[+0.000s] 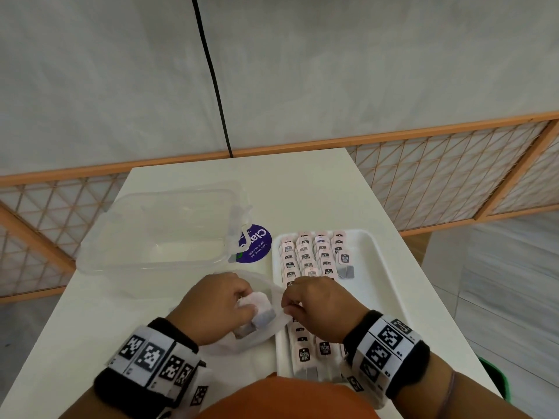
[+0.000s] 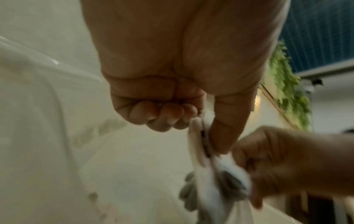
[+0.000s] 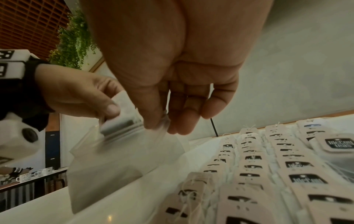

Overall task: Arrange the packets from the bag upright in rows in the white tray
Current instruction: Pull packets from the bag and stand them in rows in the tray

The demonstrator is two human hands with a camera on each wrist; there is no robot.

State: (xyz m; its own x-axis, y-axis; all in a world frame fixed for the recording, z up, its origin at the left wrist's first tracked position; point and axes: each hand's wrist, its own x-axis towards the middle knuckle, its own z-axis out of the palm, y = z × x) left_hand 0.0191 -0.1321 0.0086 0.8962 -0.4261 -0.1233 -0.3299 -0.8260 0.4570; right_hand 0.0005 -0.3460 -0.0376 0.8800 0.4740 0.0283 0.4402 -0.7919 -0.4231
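Clear plastic bag (image 1: 266,325): left hand (image 1: 211,306) grip pinches packets (image 1: 260,306), right hand (image 1: 317,306) grip pinches the bag's edge.

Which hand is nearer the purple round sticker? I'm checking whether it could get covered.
Right. The right hand sits over the white tray, just below the purple sticker; the left hand is slightly farther, at the bag.

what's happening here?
A person is moving tea packets from a clear plastic bag into the white tray. The left hand grips a small bunch of packets at the bag's mouth, while the right hand pinches the bag's edge. The tray already holds several rows of packets, its right side still bare. An empty clear container sits behind.
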